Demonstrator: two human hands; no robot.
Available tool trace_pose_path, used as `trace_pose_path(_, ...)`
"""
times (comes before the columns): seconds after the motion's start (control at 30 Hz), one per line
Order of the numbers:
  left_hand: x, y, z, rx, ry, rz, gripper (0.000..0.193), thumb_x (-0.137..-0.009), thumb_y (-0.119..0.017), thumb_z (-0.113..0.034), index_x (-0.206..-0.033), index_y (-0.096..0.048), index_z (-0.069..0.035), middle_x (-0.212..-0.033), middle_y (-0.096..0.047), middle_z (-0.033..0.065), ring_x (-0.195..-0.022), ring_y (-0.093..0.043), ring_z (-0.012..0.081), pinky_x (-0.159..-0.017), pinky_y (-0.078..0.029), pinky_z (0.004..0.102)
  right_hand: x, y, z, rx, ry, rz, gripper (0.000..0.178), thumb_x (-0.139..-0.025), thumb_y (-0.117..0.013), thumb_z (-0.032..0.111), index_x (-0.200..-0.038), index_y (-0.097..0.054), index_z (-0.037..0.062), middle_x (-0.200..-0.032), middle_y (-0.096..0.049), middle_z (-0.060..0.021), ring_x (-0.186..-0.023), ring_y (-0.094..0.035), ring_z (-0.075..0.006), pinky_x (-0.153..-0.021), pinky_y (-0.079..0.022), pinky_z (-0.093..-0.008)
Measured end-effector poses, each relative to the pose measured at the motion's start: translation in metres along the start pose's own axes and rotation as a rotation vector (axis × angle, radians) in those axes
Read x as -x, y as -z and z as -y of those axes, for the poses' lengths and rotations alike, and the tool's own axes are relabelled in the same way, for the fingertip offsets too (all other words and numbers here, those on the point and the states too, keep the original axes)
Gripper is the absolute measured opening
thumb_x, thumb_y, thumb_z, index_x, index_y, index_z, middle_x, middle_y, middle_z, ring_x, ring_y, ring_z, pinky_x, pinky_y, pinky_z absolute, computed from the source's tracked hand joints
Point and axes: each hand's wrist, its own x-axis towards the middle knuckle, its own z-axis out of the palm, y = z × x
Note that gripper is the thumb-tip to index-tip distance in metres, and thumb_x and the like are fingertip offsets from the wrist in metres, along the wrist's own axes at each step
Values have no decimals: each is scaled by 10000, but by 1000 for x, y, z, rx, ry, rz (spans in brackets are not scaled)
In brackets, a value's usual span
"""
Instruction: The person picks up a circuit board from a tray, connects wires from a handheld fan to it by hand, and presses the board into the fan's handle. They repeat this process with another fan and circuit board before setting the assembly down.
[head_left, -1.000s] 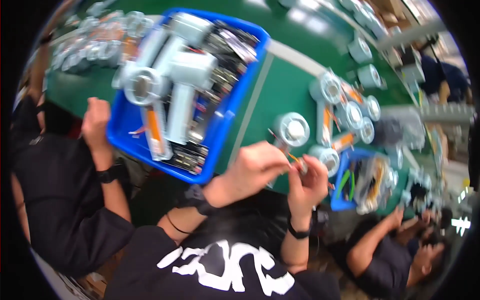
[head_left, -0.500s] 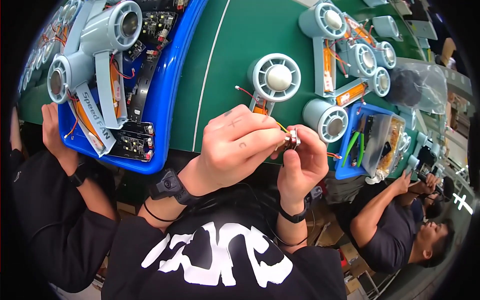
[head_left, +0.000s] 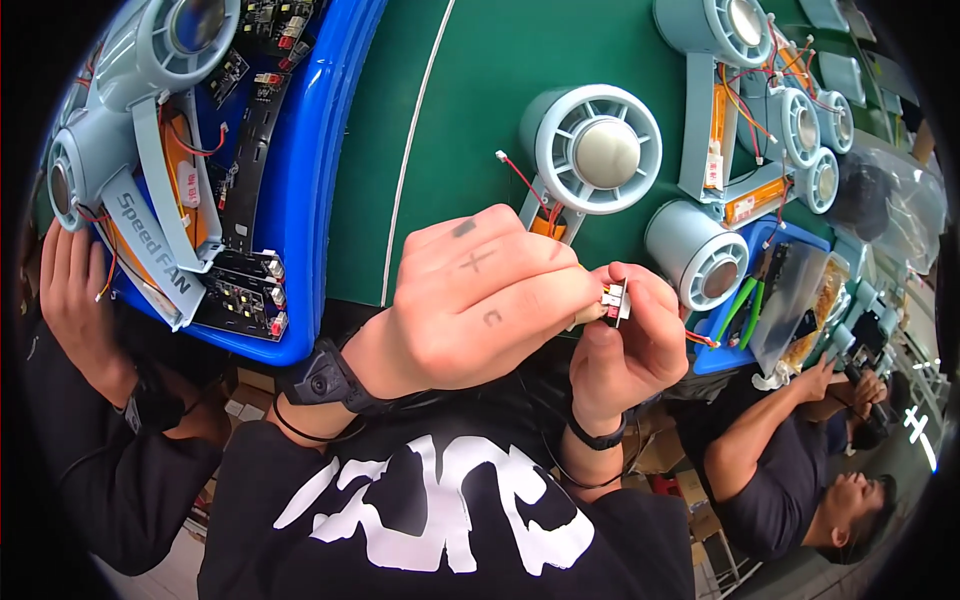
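Observation:
My right hand [head_left: 640, 350] pinches a small circuit board [head_left: 618, 306] between thumb and fingers. A white socket and a red part show on the board's near face. My left hand [head_left: 490, 300] is closed, its fingertips meeting the board's edge at thin coloured wires [head_left: 606, 289]; the ends of the wires are hidden by the fingers. Just beyond my hands lies a pale blue handheld fan [head_left: 595, 150] with a silver hub. Its opened handle shows an orange battery [head_left: 548, 222], and a red lead with a white plug [head_left: 502, 156] sticks out.
At left, a blue tray [head_left: 325, 190] holds fan bodies [head_left: 150, 50] and black circuit boards [head_left: 240, 300]. More fans [head_left: 698, 255] lie at right beside a blue bin [head_left: 720, 325] with green-handled pliers [head_left: 750, 310]. Co-workers' arms [head_left: 75, 320] show on both sides.
Both hands and the board have shifted slightly right in view, the board turning to show its white socket. The fans and trays have shifted in the picture as the view moved.

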Motion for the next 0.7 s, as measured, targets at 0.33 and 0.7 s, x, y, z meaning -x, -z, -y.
trace_pose_path(0.33, -4, 4, -1, 27, 45, 58, 241, -735, -803, -19, -952, -700, -36, -866, -681, 71, -648, -597, 218, -544, -475, 303, -7, 1, -7, 80, 107, 23, 425, -722, -789, -81, -1113, -643, -2, -1112, -665, -204, -885, -692, -344, -746, -603, -396)
trace_pose_path(0.7, -3, 10, 1, 151, 116, 93, 192, -759, -781, 0, -929, -694, -24, -849, -681, 87, -668, -603, 221, -584, -472, 298, -7, -3, -9, 154, 215, 69, 469, -657, -784, -136, -1085, -665, 14, -1065, -680, -182, -859, -690, -350, -705, -611, -397)
